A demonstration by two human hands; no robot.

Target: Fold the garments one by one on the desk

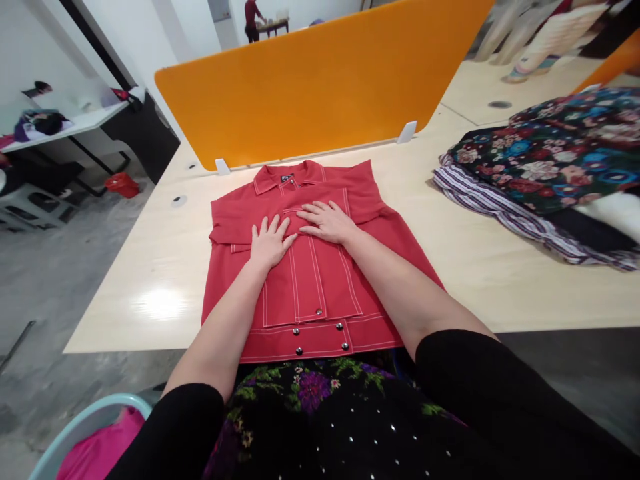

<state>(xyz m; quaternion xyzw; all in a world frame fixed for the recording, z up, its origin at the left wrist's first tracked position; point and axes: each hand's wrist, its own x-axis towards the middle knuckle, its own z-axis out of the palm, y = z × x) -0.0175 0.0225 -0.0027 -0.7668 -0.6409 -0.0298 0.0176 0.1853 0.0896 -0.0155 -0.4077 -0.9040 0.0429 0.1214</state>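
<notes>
A red jacket (320,280) with white stitching lies front up on the pale wooden table, its collar pointing away from me. Its sleeves are folded across the chest. Along the waistband near the table's front edge sit several metal snaps. My left hand (270,241) rests flat on the folded sleeve at the left of the chest, fingers spread. Just to its right, my right hand (326,222) presses flat on the cloth with its fingers stretched toward the left. The two hands nearly meet at the middle of the jacket. Neither hand grips anything.
An orange divider (310,87) on white clips stands behind the jacket. Folded floral and striped clothes (545,160) are piled at the right of the table (150,267). On the floor at lower left is a light blue tub (75,420) holding pink cloth. A person (251,20) stands far back.
</notes>
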